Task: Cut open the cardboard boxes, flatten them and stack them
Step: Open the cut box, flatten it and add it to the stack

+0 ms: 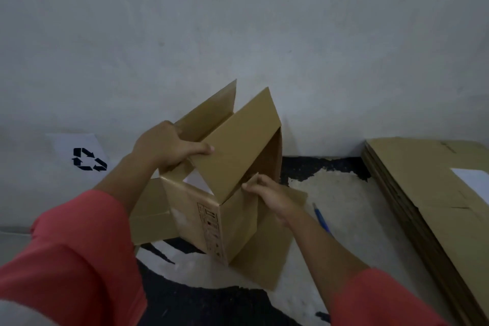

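A brown cardboard box point(238, 225) stands on the floor in the middle of the view, its top flaps raised and its lower flaps spread flat on the ground. Printed handling symbols run down its near corner. My left hand point(166, 147) grips the box's top left edge, thumb lying along the base of a raised flap. My right hand point(267, 194) pinches the edge of the right side panel near its top. A stack of flattened cardboard boxes point(423, 193) lies on the floor at the right.
A blue-handled cutter point(321, 219) lies on the floor just right of my right forearm. A white sheet with a black recycling symbol point(88, 159) leans on the grey wall at the left. The floor is pale with black patches.
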